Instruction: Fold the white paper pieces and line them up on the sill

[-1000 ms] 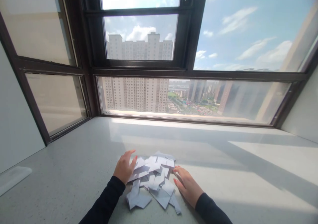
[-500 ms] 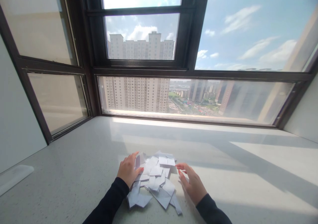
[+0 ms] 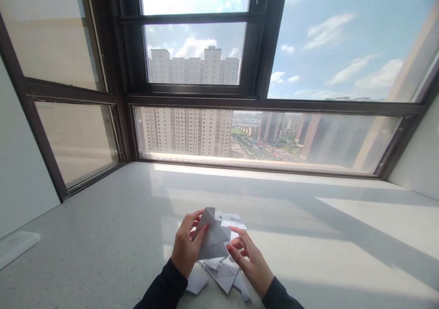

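A heap of white paper pieces (image 3: 222,274) lies on the pale speckled sill (image 3: 103,236) near the bottom middle of the head view. My left hand (image 3: 187,247) is raised over the heap and pinches a bunch of paper pieces (image 3: 212,236) between thumb and fingers. My right hand (image 3: 248,258) is beside it on the right, fingers curled, its fingertips touching the right edge of the same bunch. Both arms wear dark sleeves. The held bunch and my hands hide much of the heap below.
A big dark-framed window (image 3: 192,98) runs along the back of the sill, with tower blocks and sky outside. A white wall (image 3: 20,181) closes the left side. Broad sunlit bands cross the sill at right (image 3: 370,217).
Both hands were flat at the sides of the heap a second ago. They have since come together and lifted a bunch of paper pieces off it.
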`<state>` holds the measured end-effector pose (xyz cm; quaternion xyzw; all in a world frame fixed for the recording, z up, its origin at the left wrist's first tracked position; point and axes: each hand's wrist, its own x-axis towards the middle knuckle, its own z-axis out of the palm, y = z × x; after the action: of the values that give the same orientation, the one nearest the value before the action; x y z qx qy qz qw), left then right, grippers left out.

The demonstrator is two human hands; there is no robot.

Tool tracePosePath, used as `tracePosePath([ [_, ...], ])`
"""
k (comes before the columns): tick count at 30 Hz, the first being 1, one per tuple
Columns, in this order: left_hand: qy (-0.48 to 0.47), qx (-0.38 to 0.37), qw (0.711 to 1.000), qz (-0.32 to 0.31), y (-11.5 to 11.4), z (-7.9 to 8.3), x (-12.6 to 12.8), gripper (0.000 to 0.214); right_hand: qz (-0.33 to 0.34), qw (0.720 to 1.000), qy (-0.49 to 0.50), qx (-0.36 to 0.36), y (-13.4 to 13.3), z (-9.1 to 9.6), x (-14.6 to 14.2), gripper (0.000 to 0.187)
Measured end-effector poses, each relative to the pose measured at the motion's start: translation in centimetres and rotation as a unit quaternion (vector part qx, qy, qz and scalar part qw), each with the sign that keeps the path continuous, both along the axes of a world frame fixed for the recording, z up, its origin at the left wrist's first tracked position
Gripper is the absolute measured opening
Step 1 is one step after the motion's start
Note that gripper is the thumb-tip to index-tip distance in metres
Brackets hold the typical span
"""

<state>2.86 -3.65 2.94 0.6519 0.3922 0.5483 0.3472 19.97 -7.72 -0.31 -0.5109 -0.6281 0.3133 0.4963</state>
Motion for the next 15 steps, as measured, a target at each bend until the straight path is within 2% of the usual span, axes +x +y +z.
tracePosePath([
  [3,-0.056,-0.056,0.997,-0.022,0.05,-0.21,0.30,0.031,0.016,0.998,0.051,-0.021,0.15,-0.30,-0.13,0.045],
  [6,-0.088,-0.119,0.985,-0.088,-0.01,-0.41,0.59,0.026,0.051,0.996,0.070,-0.033,0.45,-0.58,-0.16,0.039],
  [9,-0.111,-0.145,0.972,-0.147,-0.27,-0.47,0.93,0.023,0.040,0.997,0.056,-0.029,0.73,-0.76,-0.06,0.034],
  [11,-0.137,-0.132,0.972,-0.140,-0.33,-0.45,0.94,0.023,0.022,0.997,0.063,-0.024,0.82,-0.76,0.13,0.033],
  [15,-0.188,-0.147,0.969,-0.071,0.14,-0.53,0.34,0.028,0.001,0.993,0.113,-0.023,0.76,-0.38,0.48,0.032],
])
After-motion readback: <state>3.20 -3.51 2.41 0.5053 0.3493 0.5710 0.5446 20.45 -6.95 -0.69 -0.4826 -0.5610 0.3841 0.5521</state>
